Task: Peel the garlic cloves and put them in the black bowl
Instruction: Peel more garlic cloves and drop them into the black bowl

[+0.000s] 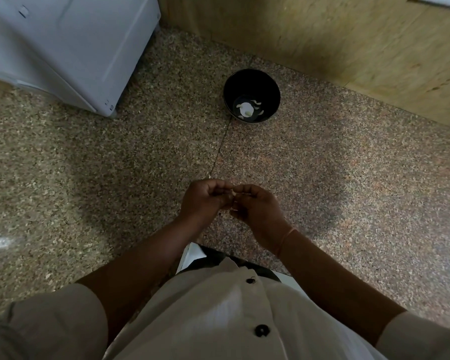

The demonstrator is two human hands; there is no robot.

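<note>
- A small pale clove (pixel 233 192) is held between the fingertips of both hands, low in the middle of the view. Only a tiny bit of it can be seen, so it cannot be told if the skin is on or off.
- The left hand (pixel 205 201) is curled, with its fingers pinched on the clove.
- The right hand (pixel 257 205) is curled too and touches the left one at the clove. A thin band (pixel 285 241) is worn on its wrist.
- The bowl (pixel 252 81) is set on the speckled surface (pixel 115 178), well apart from the hands and near the wall (pixel 322 35).
- A few white, smooth, curved cloves (pixel 246 109) are seen at the bottom of the bowl.
- A white box (pixel 63 48) is seen at the far left.
</note>
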